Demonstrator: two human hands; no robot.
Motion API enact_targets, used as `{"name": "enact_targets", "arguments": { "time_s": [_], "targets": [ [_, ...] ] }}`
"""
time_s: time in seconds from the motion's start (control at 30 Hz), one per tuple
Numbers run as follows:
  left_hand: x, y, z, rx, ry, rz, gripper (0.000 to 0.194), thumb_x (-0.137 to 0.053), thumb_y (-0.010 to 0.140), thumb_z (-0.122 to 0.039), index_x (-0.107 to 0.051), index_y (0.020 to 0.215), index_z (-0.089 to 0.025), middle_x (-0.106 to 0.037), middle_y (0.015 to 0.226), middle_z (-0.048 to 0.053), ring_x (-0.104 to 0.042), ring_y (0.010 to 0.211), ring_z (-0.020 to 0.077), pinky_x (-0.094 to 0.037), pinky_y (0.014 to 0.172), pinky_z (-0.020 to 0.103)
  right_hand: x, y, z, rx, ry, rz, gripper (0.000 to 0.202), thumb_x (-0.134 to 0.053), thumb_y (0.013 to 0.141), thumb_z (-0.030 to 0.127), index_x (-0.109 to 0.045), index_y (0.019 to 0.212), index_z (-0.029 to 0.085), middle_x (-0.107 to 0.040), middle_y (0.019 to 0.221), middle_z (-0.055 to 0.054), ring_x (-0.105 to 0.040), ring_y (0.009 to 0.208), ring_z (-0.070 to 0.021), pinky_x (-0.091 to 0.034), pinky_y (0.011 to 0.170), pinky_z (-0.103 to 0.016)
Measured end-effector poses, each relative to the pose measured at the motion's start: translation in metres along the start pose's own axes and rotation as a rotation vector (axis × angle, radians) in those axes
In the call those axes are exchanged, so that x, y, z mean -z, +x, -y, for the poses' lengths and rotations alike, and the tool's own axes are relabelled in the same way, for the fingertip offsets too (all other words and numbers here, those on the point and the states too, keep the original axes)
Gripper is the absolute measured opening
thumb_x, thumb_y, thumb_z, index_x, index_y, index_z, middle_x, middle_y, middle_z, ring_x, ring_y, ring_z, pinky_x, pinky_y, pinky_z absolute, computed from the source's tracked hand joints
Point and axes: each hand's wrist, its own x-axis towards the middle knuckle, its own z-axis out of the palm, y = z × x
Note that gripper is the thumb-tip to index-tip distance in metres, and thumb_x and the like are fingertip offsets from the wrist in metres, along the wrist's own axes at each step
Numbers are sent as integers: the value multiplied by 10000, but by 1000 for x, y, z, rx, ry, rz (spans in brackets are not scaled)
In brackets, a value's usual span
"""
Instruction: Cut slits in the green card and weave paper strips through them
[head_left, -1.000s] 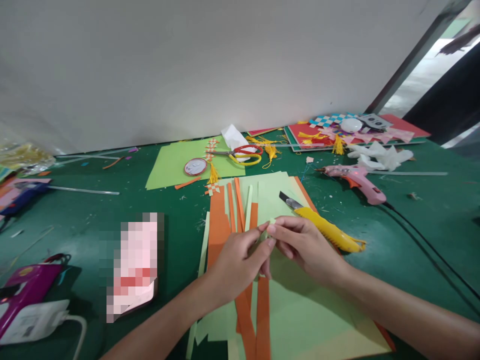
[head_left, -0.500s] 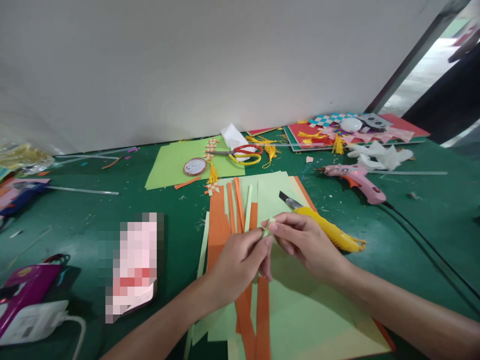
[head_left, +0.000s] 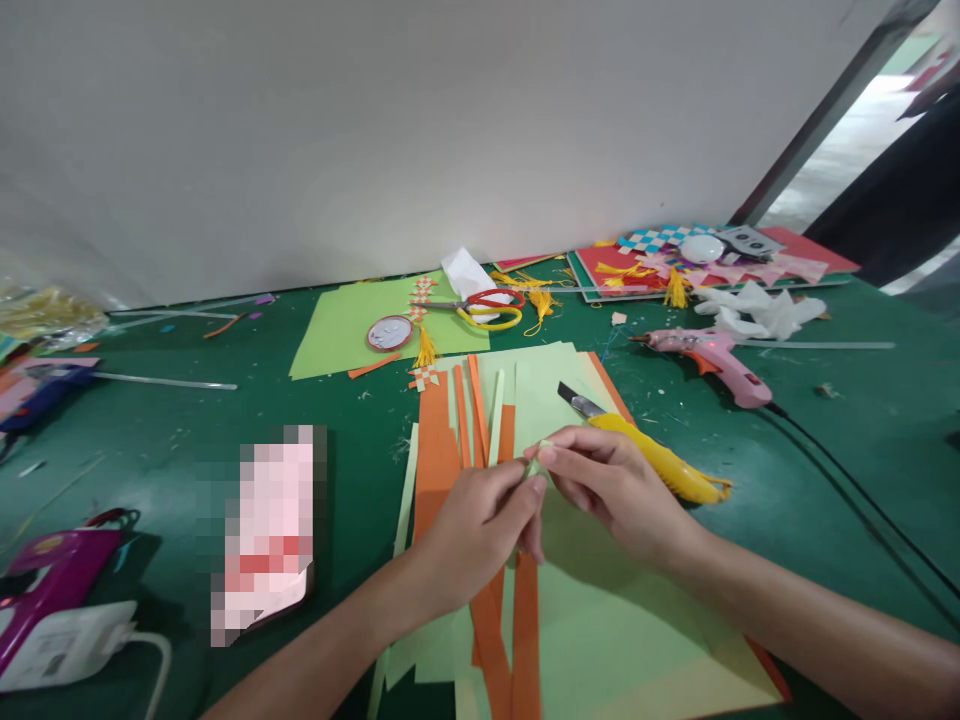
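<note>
A small pale green paper strip is pinched between my two hands. My left hand grips its lower part between thumb and forefinger. At its upper end, the thumb and forefinger of my right hand hold the strip. Under my hands lie pale green paper sheets and several orange paper strips, some reaching away past my left hand. Just beyond my right hand is a cutter knife with a yellow handle, its blade pointing up and left. My fingers partly hide the strip.
Scissors and a round tin lie on light green paper at the back. A pink glue gun with a black cord lies right. Left are a blurred pink object and a purple tool. A wall bounds the table behind.
Both hands stay in almost the same place. The upper end of the green strip looks slightly lower and more bent over between my fingertips.
</note>
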Motion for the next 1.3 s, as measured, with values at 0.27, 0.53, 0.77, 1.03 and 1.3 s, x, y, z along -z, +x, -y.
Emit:
{"name": "enact_targets", "arguments": {
  "time_s": [0.27, 0.53, 0.77, 1.03, 1.3],
  "targets": [
    [0, 1, -4, -51, 23, -19, 329, -357, 1009, -312, -556, 784, -178, -612, 567, -21, -494, 478, 77, -398, 502, 184, -1, -3, 2, 24, -57, 19, 286, -689, 841, 434, -675, 727, 172, -398, 476, 59, -300, 465, -79, -209, 453, -252],
    [-1, -1, -1, -26, 17, 9, 415, -315, 1022, -340, -506, 688, -186, -630, 588, -3, -523, 506, 91, -409, 517, 198, -2, -2, 0, 35, -71, -7, 281, -700, 823, 447, -684, 754, 175, -385, 486, 65, -298, 467, -74, -210, 449, -242],
    [-1, -2, 2, -24, 12, 48, 429, -280, 1030, -318, -493, 682, -187, -625, 600, 3, -527, 531, 99, -428, 545, 205, -3, -3, 0, 27, -85, -20, 291, -694, 823, 450, -674, 733, 175, -395, 490, 62, -316, 467, -72, -217, 443, -233],
    [0, -1, 1, -50, -6, 98, 443, -261, 1030, -334, -491, 681, -189, -620, 580, 14, -555, 559, 123, -466, 622, 244, -6, -3, 1, 35, -75, -16, 266, -697, 821, 423, -689, 736, 171, -411, 507, 57, -328, 473, -74, -242, 442, -228],
    [-2, -1, 4, -30, -49, 101, 413, -301, 1027, -313, -498, 687, -187, -604, 584, -4, -571, 573, 120, -469, 651, 248, -3, -3, 1, 42, -96, -52, 284, -693, 830, 434, -656, 724, 173, -392, 499, 64, -303, 472, -74, -227, 457, -242]
  ]
}}
